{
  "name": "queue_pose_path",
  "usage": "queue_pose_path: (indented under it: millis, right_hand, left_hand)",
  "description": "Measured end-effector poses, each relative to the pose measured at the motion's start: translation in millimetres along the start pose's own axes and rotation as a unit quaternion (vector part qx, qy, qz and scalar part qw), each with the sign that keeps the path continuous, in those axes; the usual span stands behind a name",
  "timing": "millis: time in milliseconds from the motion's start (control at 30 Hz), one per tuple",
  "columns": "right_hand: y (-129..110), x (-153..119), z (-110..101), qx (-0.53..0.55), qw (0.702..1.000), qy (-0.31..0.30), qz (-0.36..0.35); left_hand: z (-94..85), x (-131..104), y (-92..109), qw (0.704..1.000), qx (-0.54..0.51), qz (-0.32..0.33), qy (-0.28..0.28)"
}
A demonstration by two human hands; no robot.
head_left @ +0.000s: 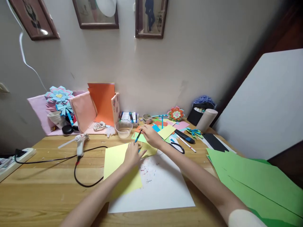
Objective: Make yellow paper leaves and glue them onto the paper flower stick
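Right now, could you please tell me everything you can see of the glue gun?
The glue gun is white, seemingly plastic, and rests on the wooden table left of the yellow sheet. Its handle points toward the camera; a long, pale stick juts leftward from its body. A black cord with a reddish part joins the handle's end. No hand touches it. Power state unclear.

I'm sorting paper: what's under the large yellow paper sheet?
A large white paper sheet and the light wooden table show from under the yellow sheet; anything beneath its middle is covered.
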State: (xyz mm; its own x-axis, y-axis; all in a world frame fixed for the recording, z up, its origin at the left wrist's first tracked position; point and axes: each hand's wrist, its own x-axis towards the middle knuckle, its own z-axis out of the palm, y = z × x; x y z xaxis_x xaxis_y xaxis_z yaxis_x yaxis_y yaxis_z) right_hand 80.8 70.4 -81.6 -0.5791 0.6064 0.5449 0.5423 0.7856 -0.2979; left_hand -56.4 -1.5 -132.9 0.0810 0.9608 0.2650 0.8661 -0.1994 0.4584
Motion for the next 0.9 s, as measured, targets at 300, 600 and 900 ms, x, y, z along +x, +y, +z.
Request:
queue_pose_path:
  millis: [300, 600, 900]
  right_hand:
    - [27, -132, -39, 0.099, 0.962, 0.049, 0.249]
    - [3, -153, -16, 0.034, 0.997, -0.011, -0.063]
    - [-6, -152, -7, 0.13, 0.988, -0.087, 0.0]
  left_hand:
    - [9.7, 13, 23, 0.998, -0.062, -0.011, -0.006]
    - [2.5, -14, 17, 0.945, -0.272, -0.029, -0.178]
    - [3.8, -43, 13, 0.978, -0.123, 0.15, -0.079]
